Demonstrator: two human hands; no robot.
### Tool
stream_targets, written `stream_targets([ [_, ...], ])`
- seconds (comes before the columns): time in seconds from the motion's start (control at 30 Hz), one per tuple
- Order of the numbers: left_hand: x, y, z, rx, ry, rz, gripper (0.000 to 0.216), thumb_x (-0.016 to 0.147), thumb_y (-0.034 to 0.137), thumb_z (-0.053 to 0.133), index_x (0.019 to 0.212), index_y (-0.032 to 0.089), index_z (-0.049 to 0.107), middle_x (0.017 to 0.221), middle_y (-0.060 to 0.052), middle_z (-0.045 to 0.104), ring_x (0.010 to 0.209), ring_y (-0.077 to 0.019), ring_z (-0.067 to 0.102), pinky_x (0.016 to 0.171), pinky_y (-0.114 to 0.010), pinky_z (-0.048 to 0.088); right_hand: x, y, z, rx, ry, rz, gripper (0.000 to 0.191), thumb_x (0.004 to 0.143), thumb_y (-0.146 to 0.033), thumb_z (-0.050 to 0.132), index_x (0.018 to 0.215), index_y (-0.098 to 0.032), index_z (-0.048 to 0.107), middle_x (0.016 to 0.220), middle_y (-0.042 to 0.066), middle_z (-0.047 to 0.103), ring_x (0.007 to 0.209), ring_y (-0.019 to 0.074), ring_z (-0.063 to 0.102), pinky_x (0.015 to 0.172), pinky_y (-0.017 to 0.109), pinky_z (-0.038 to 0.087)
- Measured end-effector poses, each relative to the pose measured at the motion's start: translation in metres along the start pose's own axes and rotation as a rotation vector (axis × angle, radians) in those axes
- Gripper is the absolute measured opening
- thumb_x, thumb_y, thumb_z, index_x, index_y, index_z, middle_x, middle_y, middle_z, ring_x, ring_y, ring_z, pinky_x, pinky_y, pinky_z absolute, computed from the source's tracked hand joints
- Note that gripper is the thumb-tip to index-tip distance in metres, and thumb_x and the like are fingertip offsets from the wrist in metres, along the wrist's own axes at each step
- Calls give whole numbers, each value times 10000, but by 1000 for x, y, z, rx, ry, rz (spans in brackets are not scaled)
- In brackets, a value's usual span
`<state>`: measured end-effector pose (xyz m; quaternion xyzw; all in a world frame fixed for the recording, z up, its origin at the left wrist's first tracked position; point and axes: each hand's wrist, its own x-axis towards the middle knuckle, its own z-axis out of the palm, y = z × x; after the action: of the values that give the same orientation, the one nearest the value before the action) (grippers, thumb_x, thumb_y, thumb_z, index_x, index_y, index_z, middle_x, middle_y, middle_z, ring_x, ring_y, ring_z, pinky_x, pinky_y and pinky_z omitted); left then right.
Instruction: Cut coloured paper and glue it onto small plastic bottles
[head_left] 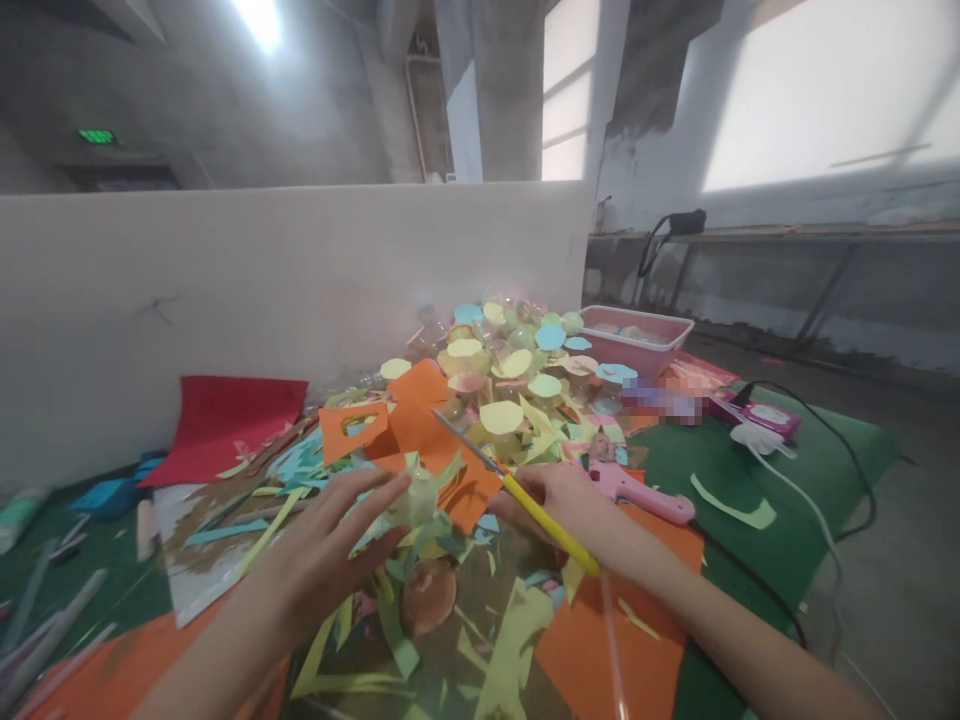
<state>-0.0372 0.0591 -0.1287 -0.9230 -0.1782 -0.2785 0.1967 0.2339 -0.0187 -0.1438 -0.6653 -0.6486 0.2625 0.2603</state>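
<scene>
My left hand lies over a heap of paper scraps with its fingers stretched out, the fingertips touching a pale yellow-green paper piece. My right hand is closed around a yellow-handled craft knife, whose metal blade points up and left over an orange paper sheet. A pink glue gun lies just right of my right hand.
A pile of coloured paper discs rises behind the orange sheet, with a pink plastic tub to its right. Red paper leans on the white partition. Black and white cables cross the green table cover. Pens lie at far left.
</scene>
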Motion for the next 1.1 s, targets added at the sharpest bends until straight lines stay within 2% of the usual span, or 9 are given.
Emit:
stream_targets([
  [0.1,-5,-4,9,-10,-28,-65,406,925,244,572,1318,231,470,1117,-85,642,1033,-200,643,901,-314,515,3,1,2,-255,158,-2,530,816,-715,506,693,-205,580,602,39,561,687,226,537,562,277,317],
  [0.2,-9,-7,18,-8,-36,-134,392,929,294,570,1301,217,472,1114,-92,634,1032,-211,632,913,-341,506,5,2,3,-395,202,-2,504,834,-694,495,792,-207,621,666,80,634,846,303,567,641,310,348],
  [0.43,-11,-5,27,-42,-48,-174,299,934,367,549,1180,199,517,1035,-70,626,970,-211,627,864,-333,504,5,6,7,-499,162,-66,315,896,-483,528,824,-183,592,782,80,700,761,253,613,805,364,367],
  [0.6,-14,-3,31,-110,-83,-271,302,941,385,529,1196,225,508,1058,-55,607,1010,-213,608,887,-343,491,4,10,11,-482,146,-101,271,892,-436,584,884,-166,606,876,83,697,849,261,625,852,375,360],
  [0.77,-10,2,26,-304,-108,-439,327,915,447,548,1173,246,531,1085,-37,639,925,-189,634,783,-284,531,7,14,13,-490,143,-183,246,894,-394,624,978,-164,647,951,91,688,943,269,613,834,366,380],
  [0.87,-1,12,17,-348,-124,-498,346,905,473,547,1175,258,531,1097,-32,647,904,-189,645,757,-280,543,6,13,10,-398,204,-210,261,956,-397,530,916,-171,655,923,84,678,904,248,610,775,347,407],
  [0.93,5,22,11,-335,-115,-491,335,904,477,546,1168,271,533,1085,-24,643,906,-190,646,761,-283,549,3,9,6,-210,221,-238,282,974,-413,492,963,-185,657,975,77,680,924,232,611,780,337,427],
  [1.0,9,32,8,-292,-74,-430,331,914,466,535,1186,277,529,1087,-24,629,942,-193,641,813,-294,543,-2,4,2,60,130,-257,305,964,-456,497,1077,-219,652,1073,59,682,972,216,618,799,321,452],
  [1.1,10,45,7,-211,-22,-286,338,943,380,519,1261,265,503,1142,-41,593,1035,-186,609,899,-282,505,-9,-3,-1,431,-137,-286,342,964,-465,491,1202,-265,634,1177,27,670,1048,194,614,871,302,465],
])
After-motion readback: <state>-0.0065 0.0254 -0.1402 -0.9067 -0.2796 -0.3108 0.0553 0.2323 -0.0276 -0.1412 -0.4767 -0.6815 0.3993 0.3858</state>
